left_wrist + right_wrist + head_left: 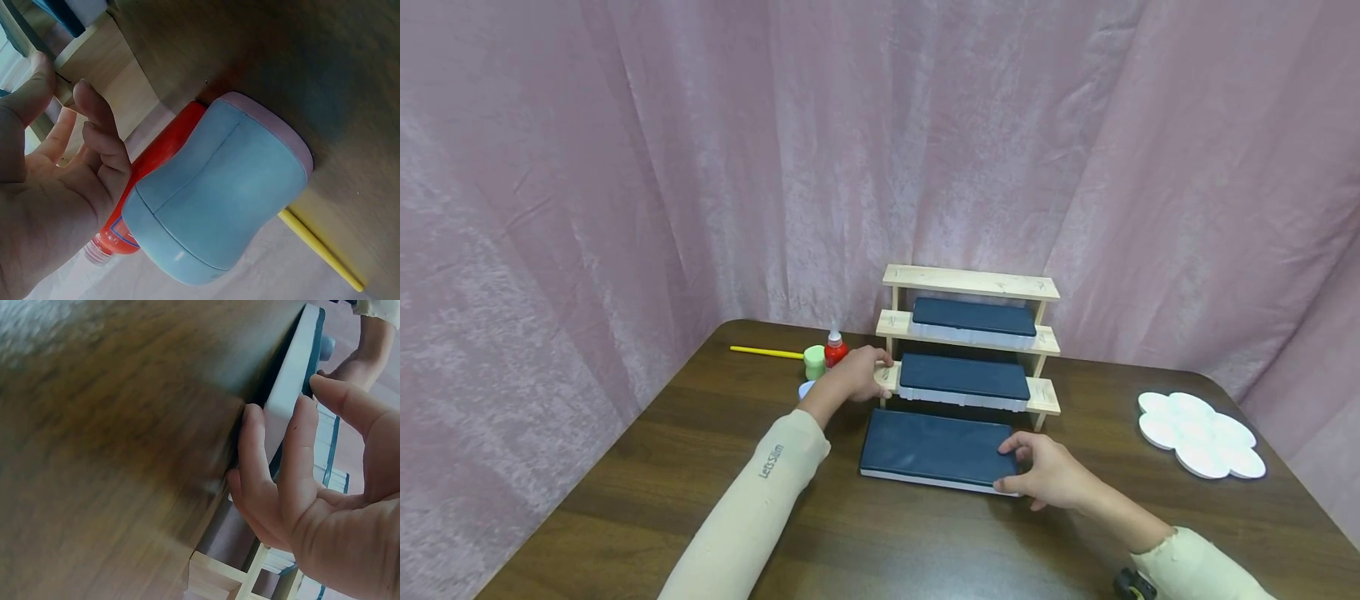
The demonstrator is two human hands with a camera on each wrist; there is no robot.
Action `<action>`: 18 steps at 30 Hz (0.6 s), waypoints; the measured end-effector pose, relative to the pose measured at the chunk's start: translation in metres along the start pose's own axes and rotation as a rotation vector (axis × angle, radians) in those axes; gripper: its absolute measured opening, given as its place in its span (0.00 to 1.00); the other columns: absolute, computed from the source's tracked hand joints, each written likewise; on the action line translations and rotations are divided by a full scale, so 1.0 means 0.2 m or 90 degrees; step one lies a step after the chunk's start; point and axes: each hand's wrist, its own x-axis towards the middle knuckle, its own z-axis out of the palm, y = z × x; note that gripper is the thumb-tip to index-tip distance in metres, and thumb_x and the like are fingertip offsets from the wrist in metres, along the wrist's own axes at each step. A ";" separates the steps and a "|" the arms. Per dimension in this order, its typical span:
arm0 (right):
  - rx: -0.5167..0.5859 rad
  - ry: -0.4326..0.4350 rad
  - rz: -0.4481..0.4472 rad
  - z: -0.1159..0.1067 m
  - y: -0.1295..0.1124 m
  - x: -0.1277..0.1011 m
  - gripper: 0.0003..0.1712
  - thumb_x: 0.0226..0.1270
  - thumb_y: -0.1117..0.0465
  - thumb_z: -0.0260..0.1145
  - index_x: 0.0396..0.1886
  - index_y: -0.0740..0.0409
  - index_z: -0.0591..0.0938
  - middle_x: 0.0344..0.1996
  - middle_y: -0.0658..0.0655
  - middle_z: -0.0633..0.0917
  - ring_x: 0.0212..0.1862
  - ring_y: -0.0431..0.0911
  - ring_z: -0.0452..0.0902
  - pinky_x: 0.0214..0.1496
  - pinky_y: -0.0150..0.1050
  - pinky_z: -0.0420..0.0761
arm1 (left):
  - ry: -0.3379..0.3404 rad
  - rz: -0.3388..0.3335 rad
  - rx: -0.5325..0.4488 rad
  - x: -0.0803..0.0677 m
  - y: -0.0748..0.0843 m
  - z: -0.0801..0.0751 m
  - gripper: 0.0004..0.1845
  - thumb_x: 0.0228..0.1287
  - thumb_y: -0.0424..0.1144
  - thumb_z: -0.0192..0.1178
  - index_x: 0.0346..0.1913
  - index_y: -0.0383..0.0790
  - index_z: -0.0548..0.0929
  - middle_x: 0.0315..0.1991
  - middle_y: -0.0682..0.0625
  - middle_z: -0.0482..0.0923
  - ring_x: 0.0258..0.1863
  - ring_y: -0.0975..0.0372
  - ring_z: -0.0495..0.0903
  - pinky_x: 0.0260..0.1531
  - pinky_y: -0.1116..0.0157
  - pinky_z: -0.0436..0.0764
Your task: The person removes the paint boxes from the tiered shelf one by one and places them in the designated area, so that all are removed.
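Note:
A stepped wooden rack (973, 282) stands on the table, with boxes under dark blue lids on two of its steps: an upper box (973, 317) and a lower box (964, 377). My left hand (861, 372) grips the left end of the lower step, thumb and fingers around the board. In front of the rack lies a larger flat case (932, 447) with a dark blue lid and white base. My right hand (1047, 471) holds this case by its right end, the thumb at the lid and other fingers along the white side (284, 403).
Close by the left hand are a red bottle (835, 352), a light green container (815, 361) and a light blue waisted container (206, 187). A yellow stick (766, 352) lies farther left. At the right is a white flower-shaped tray (1198, 433). Pink curtains (820, 167) hang behind.

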 end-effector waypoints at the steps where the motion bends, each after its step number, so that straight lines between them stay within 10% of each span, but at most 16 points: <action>1: -0.001 -0.002 -0.001 0.00 0.00 0.00 0.28 0.47 0.63 0.80 0.49 0.61 0.80 0.49 0.71 0.80 0.28 0.48 0.80 0.21 0.44 0.83 | 0.002 0.004 0.000 0.00 0.00 0.00 0.30 0.53 0.43 0.76 0.60 0.45 0.79 0.60 0.41 0.75 0.49 0.52 0.74 0.54 0.56 0.78; 18: -0.007 -0.012 0.000 -0.01 -0.01 0.00 0.29 0.48 0.63 0.80 0.50 0.62 0.79 0.46 0.67 0.79 0.26 0.46 0.79 0.20 0.44 0.82 | 0.005 0.011 -0.004 0.00 -0.01 0.00 0.30 0.53 0.43 0.76 0.60 0.45 0.80 0.59 0.41 0.74 0.50 0.52 0.74 0.53 0.56 0.78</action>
